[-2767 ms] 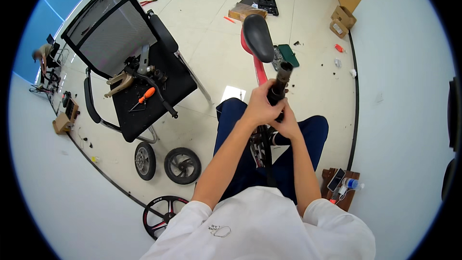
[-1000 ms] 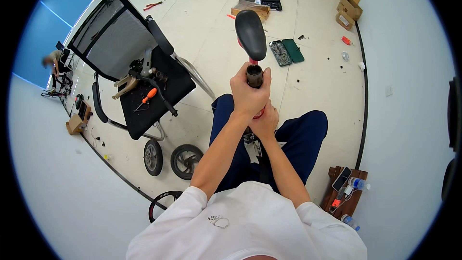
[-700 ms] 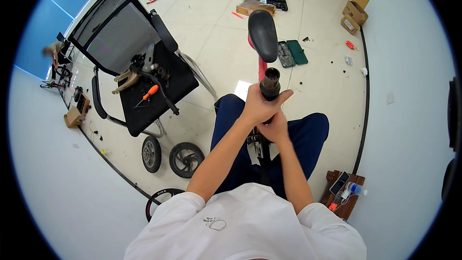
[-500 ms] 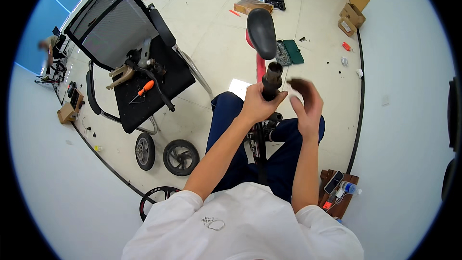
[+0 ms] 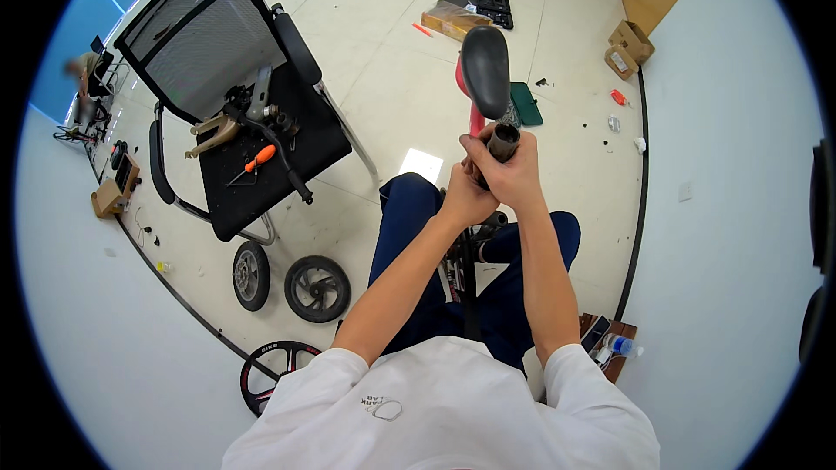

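Note:
A small bike frame stands upright between my knees. Its black saddle (image 5: 485, 71) sits on the far side, above a red section (image 5: 476, 120) of the frame. The dark hollow tube (image 5: 504, 140) at the frame's near end points up toward me with its open end showing. My right hand (image 5: 515, 176) is wrapped round it just below the rim. Lower down, my left hand (image 5: 468, 197) is closed round the same tube, against the right hand. The fingers hide most of the tube's length.
To the left, a black mesh chair (image 5: 274, 144) carries bike parts and an orange-handled screwdriver (image 5: 260, 157). Two small wheels (image 5: 318, 288) are beside it. A green case (image 5: 526, 104) and a cardboard box (image 5: 457, 19) lie ahead. A bottle (image 5: 620, 345) is on a wooden stand at right.
My right hand has moved left from beside the tube and closed round its upper part. My left hand has shifted slightly down the tube. The saddle now appears a little further right.

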Available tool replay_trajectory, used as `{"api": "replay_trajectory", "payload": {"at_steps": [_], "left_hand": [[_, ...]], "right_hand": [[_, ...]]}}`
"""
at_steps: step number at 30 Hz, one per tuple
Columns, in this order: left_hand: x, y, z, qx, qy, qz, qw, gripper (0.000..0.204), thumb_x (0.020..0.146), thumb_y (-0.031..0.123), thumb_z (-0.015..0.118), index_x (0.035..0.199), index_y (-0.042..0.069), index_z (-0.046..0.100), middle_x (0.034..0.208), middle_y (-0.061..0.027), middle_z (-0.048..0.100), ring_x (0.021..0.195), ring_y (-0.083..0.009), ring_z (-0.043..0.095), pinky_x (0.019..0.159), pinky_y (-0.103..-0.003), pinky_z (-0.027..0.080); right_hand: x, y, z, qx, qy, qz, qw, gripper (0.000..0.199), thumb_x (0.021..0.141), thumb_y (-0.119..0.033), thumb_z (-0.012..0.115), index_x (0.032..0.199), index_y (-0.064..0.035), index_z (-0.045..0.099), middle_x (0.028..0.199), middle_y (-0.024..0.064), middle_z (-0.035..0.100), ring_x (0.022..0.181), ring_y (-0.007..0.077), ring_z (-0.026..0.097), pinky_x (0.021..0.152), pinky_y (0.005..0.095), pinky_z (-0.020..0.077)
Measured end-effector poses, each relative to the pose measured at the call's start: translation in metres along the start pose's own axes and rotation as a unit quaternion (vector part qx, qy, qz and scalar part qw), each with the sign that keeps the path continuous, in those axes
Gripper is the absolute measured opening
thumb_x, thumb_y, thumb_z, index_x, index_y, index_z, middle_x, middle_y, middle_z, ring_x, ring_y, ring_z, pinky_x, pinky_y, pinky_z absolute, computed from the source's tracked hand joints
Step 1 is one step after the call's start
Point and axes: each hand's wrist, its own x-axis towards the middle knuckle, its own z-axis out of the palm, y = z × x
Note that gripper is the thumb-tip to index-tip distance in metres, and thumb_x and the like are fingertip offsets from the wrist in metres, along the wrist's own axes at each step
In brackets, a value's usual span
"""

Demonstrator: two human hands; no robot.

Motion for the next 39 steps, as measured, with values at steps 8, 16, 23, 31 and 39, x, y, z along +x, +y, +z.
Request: {"api": "replay_trajectory", "payload": {"at_steps": [8,16,23,31,39], "left_hand": [[-0.01,0.019,0.004,0.041,-0.041,-0.041,0.997,0.016,0.073,-0.006,0.066,0.088,-0.001,0.062,0.085,-0.006,0.067,0.075,-0.0143,0.063,0.067,-0.03,0.052],[-0.012,0.032,-0.015,-0.024,-0.089,-0.057,0.994,0.026,0.082,0.003,0.059,0.107,-0.003,0.059,0.082,-0.008,0.061,0.072,-0.0146,0.056,0.068,-0.028,0.047],[-0.005,0.049,-0.032,0.014,-0.129,-0.092,0.987,0.03,0.09,0.011,0.046,0.112,-0.007,0.055,0.1,-0.0156,0.06,0.094,-0.0249,0.058,0.089,-0.033,0.044],[0.018,0.118,-0.032,0.095,-0.033,-0.155,0.983,0.034,0.095,0.027,0.046,0.086,-0.004,0.06,0.071,-0.0055,0.055,0.066,-0.0135,0.053,0.062,-0.028,0.046],[0.032,0.136,-0.017,0.069,-0.077,-0.296,0.95,0.047,0.092,0.04,0.055,0.097,-0.006,0.056,0.064,-0.0083,0.056,0.051,-0.015,0.059,0.043,-0.027,0.047]], "right_hand": [[-0.002,0.002,-0.043,0.0,-0.202,-0.001,0.979,0.031,0.069,-0.005,0.074,0.098,0.0008,0.065,0.087,0.0074,0.066,0.081,0.0162,0.064,0.078,0.0304,0.0522],[-0.041,0.005,-0.035,0.026,0.105,-0.09,0.99,0.026,0.086,-0.014,0.068,0.102,0.0049,0.06,0.09,0.0096,0.065,0.082,0.0152,0.064,0.072,0.0287,0.052],[-0.012,-0.02,-0.047,0.151,-0.039,0.283,0.946,0.045,0.099,-0.044,0.045,0.083,-0.0038,0.055,0.061,0.0032,0.049,0.047,0.0145,0.047,0.041,0.028,0.0365],[-0.005,-0.047,-0.045,0.097,-0.071,0.32,0.94,0.027,0.095,-0.025,0.042,0.08,-0.0043,0.052,0.055,0.0012,0.042,0.042,0.0139,0.047,0.039,0.0292,0.0374],[-0.016,-0.063,-0.05,0.094,-0.104,0.319,0.937,0.055,0.091,-0.061,0.054,0.084,-0.0073,0.061,0.063,0.0021,0.055,0.044,0.0114,0.049,0.039,0.0253,0.0394]]}}
